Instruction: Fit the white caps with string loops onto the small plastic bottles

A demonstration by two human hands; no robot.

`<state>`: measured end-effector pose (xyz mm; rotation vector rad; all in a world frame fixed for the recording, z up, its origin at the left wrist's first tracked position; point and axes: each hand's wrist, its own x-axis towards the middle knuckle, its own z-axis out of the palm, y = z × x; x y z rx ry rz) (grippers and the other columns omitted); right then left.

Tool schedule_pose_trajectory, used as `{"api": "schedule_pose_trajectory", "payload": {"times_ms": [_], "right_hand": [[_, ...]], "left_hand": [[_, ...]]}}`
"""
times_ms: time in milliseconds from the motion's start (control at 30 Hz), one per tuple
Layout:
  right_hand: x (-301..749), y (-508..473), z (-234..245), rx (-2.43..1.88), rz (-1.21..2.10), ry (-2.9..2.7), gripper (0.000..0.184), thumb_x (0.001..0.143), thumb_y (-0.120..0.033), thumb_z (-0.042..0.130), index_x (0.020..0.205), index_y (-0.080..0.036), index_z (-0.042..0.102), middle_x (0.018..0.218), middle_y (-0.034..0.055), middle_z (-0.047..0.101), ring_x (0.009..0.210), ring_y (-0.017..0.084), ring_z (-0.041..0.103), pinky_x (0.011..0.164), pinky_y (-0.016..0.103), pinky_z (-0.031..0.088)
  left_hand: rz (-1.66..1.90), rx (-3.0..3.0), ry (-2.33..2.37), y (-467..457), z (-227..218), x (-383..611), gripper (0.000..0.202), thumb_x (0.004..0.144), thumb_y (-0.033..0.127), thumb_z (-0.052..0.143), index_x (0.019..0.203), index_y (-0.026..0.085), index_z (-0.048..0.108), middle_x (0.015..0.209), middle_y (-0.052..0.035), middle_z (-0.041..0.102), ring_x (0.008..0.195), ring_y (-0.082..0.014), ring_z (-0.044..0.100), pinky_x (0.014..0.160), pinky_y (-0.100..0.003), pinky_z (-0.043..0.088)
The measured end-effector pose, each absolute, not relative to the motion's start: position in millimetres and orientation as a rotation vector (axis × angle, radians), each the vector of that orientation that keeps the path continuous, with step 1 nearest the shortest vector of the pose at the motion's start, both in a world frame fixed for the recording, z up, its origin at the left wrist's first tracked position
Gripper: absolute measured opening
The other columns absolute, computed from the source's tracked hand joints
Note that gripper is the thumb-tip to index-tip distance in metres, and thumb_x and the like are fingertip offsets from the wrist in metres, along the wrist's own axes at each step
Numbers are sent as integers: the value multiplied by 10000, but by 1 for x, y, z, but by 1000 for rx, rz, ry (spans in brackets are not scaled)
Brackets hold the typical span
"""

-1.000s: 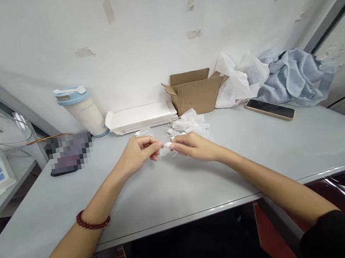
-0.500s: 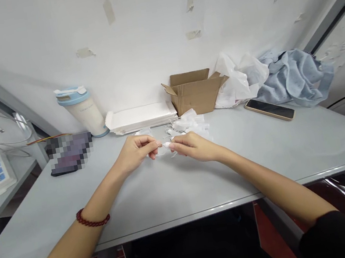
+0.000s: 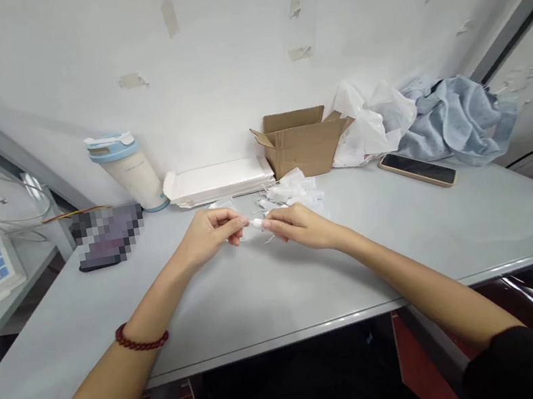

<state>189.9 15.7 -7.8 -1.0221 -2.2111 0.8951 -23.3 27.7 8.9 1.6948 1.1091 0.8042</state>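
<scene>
Over the middle of the grey table [image 3: 273,294] my two hands almost meet. My right hand [image 3: 296,225] pinches a small white piece with a tapered tip [image 3: 256,223], which points left. My left hand [image 3: 220,228] is closed in a pinch at that tip; what lies between its fingers is too small to make out. Just behind the hands is a pile of small clear plastic bags [image 3: 295,187] with thin wire-like strands among them. Part of another clear piece [image 3: 220,204] shows behind my left hand.
Along the wall stand a tumbler [image 3: 133,178], a stack of white flat boxes [image 3: 216,181], an open cardboard box [image 3: 306,148], a white plastic bag [image 3: 361,124] and a crumpled blue cloth [image 3: 463,116]. A phone [image 3: 419,170] lies right; a blurred-out dark object [image 3: 110,235] lies left.
Almost nothing differs. Both hands keep their places, and the white piece between them has shifted very slightly.
</scene>
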Motion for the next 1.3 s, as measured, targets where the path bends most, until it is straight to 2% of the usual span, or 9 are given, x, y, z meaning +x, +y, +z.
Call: {"api": "schedule_pose_trajectory", "payload": {"times_ms": [67, 167, 267, 367, 467, 800, 967, 1100, 1300], "right_hand": [[192, 17, -8, -1030, 846, -2208, 413, 965, -417, 357, 673, -162, 498, 617, -20, 514, 582, 92, 462, 620, 243, 345], [195, 21, -10, -1104, 740, -2226, 337, 961, -389, 375, 849, -148, 583, 657, -2, 565, 603, 108, 499, 613, 242, 349], [198, 24, -12, -1226, 551, -2324, 232, 928, -291, 448, 992, -135, 608, 718, 28, 622, 622, 123, 518, 599, 243, 338], [202, 27, -13, -1336, 318, -2449, 195, 902, -215, 462, 967, -130, 625, 832, 74, 662, 692, 150, 548, 602, 253, 326], [206, 28, -12, -1396, 180, -2535, 182, 893, -202, 469, 940, -139, 633, 895, 88, 668, 759, 177, 569, 617, 263, 325], [212, 29, -4, -1465, 254, -2660, 86, 818, -209, 610, 886, -166, 640, 926, 90, 658, 774, 193, 572, 580, 272, 282], [212, 28, -4, -1475, 240, -2686, 74, 790, -158, 612, 862, -163, 630, 889, 87, 660, 763, 195, 573, 557, 268, 257], [212, 27, -3, -1481, 236, -2723, 91, 764, -120, 615, 843, -164, 622, 881, 89, 661, 776, 204, 578, 559, 270, 260], [211, 25, -2, -1462, 336, -2724, 80, 765, -166, 608, 839, -158, 637, 847, 87, 655, 773, 195, 557, 563, 265, 285]], "left_hand": [[915, 1640, 1179, 31, 12, -28, 230, 728, 360, 676, 660, 141, 656, 557, 11, 578, 512, -98, 523, 529, -220, 439], [1049, 1581, 1298, 39, 16, -42, 222, 713, 336, 681, 610, 146, 631, 553, 10, 567, 518, -98, 520, 552, -224, 456], [978, 1576, 1388, 50, 16, -59, 246, 698, 346, 693, 573, 146, 622, 552, 0, 572, 522, -101, 523, 555, -223, 459], [913, 1556, 1467, 60, 12, -72, 235, 685, 367, 700, 613, 149, 651, 578, -9, 596, 540, -110, 541, 552, -220, 464], [832, 1539, 1513, 66, 7, -78, 241, 654, 378, 711, 608, 148, 654, 598, -21, 616, 551, -120, 562, 547, -221, 475], [568, 1564, 1561, 70, -1, -73, 236, 598, 353, 724, 516, 149, 639, 526, -50, 629, 486, -133, 564, 454, -215, 440], [623, 1581, 1660, 72, -3, -73, 200, 607, 322, 706, 523, 153, 638, 546, -57, 650, 477, -150, 579, 462, -233, 447], [763, 1719, 1774, 70, -4, -71, 223, 668, 346, 636, 534, 170, 614, 547, -32, 653, 484, -161, 589, 496, -240, 433], [894, 1953, 1871, 58, 2, -59, 256, 759, 353, 544, 575, 181, 585, 503, -3, 608, 524, -165, 577, 563, -248, 412]]}}
